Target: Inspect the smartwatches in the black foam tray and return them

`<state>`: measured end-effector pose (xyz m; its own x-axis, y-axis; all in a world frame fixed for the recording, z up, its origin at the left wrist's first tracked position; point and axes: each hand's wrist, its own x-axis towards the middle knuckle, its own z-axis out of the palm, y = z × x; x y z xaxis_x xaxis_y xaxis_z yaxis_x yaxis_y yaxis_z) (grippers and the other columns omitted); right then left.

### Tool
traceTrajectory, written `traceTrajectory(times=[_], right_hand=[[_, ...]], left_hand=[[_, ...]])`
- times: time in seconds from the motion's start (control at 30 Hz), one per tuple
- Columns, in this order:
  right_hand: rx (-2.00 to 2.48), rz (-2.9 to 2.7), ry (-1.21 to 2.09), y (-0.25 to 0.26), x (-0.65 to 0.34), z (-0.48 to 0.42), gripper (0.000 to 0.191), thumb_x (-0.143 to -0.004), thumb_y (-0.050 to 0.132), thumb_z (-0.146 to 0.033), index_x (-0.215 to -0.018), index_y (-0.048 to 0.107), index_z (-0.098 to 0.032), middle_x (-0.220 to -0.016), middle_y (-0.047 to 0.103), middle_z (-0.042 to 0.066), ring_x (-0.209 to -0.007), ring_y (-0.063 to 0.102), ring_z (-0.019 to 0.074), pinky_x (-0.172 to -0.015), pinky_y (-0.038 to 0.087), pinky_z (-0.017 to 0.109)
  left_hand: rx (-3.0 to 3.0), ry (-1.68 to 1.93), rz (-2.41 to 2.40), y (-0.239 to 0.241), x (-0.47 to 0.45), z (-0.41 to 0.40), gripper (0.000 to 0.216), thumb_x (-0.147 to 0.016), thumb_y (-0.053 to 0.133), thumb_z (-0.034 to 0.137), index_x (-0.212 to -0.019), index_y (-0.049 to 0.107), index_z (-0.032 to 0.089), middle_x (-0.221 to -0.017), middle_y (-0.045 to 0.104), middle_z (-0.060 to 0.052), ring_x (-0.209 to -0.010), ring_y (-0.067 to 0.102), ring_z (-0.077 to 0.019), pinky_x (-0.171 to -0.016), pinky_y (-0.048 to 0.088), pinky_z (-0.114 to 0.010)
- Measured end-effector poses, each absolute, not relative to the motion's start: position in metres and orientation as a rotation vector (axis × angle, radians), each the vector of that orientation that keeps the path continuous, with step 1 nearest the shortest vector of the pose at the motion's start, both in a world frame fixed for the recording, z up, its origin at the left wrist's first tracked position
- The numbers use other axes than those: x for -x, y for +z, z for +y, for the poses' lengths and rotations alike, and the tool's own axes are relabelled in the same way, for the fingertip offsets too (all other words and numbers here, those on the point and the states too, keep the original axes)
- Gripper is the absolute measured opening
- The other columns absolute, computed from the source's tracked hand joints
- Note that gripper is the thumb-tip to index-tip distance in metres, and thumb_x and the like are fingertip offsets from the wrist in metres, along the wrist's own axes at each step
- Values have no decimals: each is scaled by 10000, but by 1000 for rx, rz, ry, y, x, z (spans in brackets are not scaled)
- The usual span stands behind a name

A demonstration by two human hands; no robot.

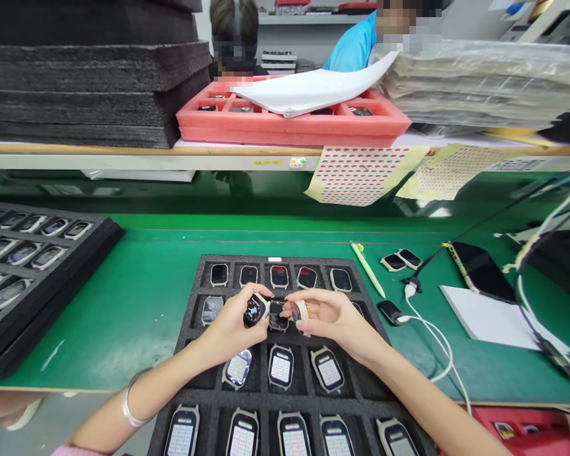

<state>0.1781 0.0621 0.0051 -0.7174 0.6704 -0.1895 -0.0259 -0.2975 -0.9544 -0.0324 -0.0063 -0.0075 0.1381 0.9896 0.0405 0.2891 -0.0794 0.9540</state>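
Observation:
My left hand (247, 315) grips a smartwatch body (255, 310) whose dark screen shows a lit figure. Close beside it, my right hand (320, 315) has its fingers curled round another watch body (301, 311), seen nearly edge-on. Both hands are above a black foam tray (197, 347) with rows of compartments. Several strapless watches lie in it; those in the nearer rows, such as one watch (280, 367), show white lists on their screens. In the back row the watches (279, 277) have dark screens. Some compartments are hidden under my hands and forearms.
At left stands another foam tray of watches (45, 256). To the right lie a green pen (368, 269), two watches (401, 259), a cabled charger (390, 312), a phone (482, 271) and white paper (484, 316). A shelf (209, 158) holds a pink foam tray (289, 131). Two people are beyond.

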Motion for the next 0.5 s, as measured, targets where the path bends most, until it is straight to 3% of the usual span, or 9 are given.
traceTrajectory(times=[0.5], right_hand=[[871, -1429, 2070, 7, -177, 62, 374, -694, 787, -192, -1047, 664, -166, -1003, 709, 114, -968, 661, 250, -770, 517, 319]], left_hand=[[-1509, 1013, 1291, -7, 33, -5, 328, -753, 500, 76, -1054, 481, 205, -781, 497, 42, -694, 462, -120, -662, 366, -215]])
